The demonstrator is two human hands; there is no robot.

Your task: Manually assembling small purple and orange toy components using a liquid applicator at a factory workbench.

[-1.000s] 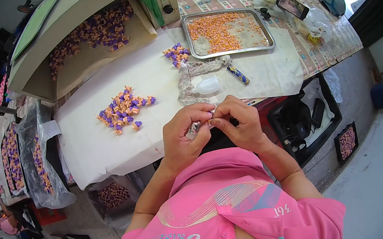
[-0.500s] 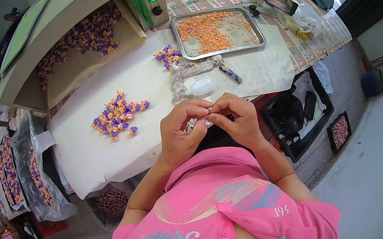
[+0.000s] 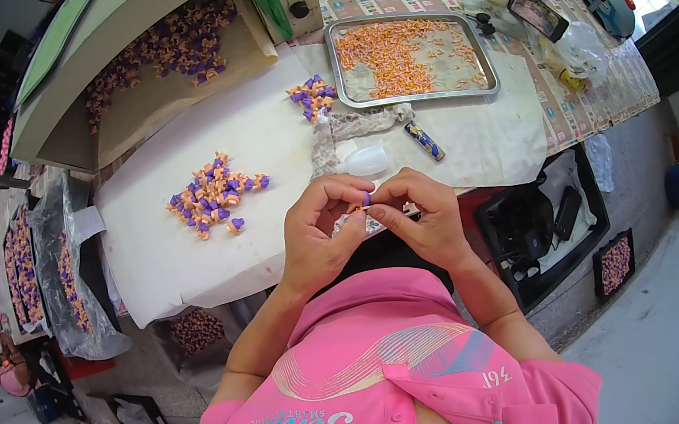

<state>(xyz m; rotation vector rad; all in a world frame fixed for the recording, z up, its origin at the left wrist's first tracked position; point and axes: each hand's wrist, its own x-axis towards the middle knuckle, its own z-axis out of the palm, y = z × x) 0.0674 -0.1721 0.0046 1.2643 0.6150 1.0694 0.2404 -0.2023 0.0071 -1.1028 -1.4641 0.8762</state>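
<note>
My left hand (image 3: 314,231) and my right hand (image 3: 423,219) meet at the table's near edge, fingertips pinched together. Between them is a small purple and orange figure piece (image 3: 366,198), its purple part uppermost; the fingers cover most of the rest. Just beyond the hands lies a translucent white cup-like piece (image 3: 367,160), against a crumpled, stained cloth strip (image 3: 334,138). A pile of similar purple and orange pieces (image 3: 216,194) lies to the left on the white sheet, and a smaller cluster (image 3: 312,98) sits farther back.
A metal tray (image 3: 419,99) of tiny orange pieces stands at the back, with a dark blue tube (image 3: 424,140) in front. At back left, a machine opening (image 3: 166,106) holds more figure pieces. A phone (image 3: 537,12) hangs on a stand; a black crate (image 3: 504,284) sits lower right.
The purple part of the held piece now shows between my fingertips, where before it was mostly hidden. Both hands stay together; the whole view has shifted slightly.
</note>
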